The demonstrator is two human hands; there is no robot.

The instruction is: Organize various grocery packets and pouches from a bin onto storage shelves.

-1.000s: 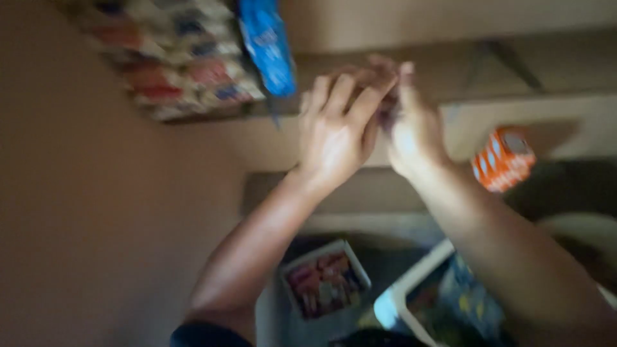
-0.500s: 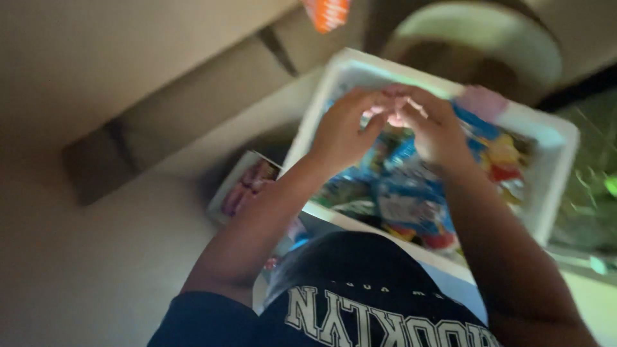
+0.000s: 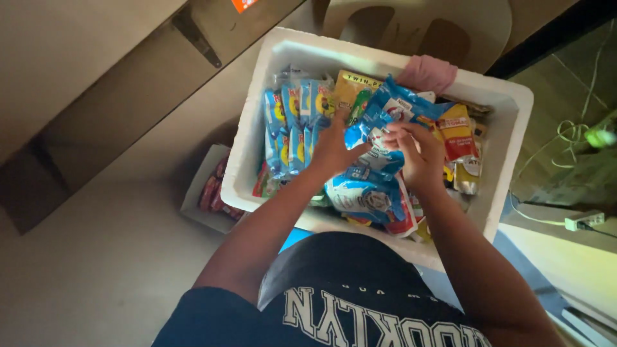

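- Since a second ago both hands have dropped from the hanging packs up high into the white box (image 3: 302,48).
- The left hand (image 3: 334,151) rests on the blue sachets (image 3: 379,119), fingers curled; clamped or not, I cannot tell.
- The right hand (image 3: 418,154) pinches the same strip.
- Risk: the packed heap is loose, so tugging could spill neighbouring packets over the rim.

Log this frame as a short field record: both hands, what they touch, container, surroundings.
left hand: fingers down among the blue sachets, resting on them
right hand: pinching the blue sachets at the top
grip: right closed on a sachet strip; left unclear
container: white foam box, filled with packets
nearby: pink cloth on the far rim; small box of packets on the floor; plastic chair behind
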